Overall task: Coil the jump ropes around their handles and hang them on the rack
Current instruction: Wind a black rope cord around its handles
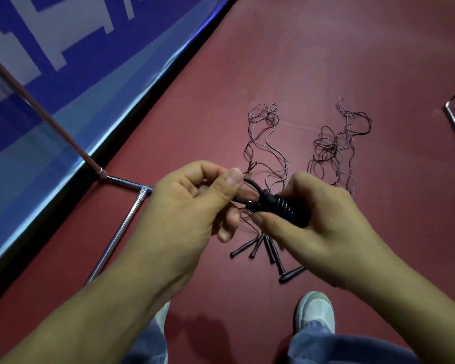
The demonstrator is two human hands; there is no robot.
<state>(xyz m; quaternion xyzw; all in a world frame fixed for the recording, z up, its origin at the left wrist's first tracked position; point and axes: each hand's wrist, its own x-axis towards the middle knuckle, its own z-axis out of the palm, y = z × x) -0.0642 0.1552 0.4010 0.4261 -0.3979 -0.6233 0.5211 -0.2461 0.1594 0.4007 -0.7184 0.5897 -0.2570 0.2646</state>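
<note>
Dark red floor beside blue banner, both hands gripping perhaps one coiled black rope bundle.

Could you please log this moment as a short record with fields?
left hand: pinching the rope end beside the coil
right hand: gripping the coiled bundle
loose ropes: tangled on the floor, beyond the hands
spare handles: black, lying on the floor below the hands
rack: chrome base at left, nothing seen hung on it
stage: finishing one coil; hanging not yet done
</note>
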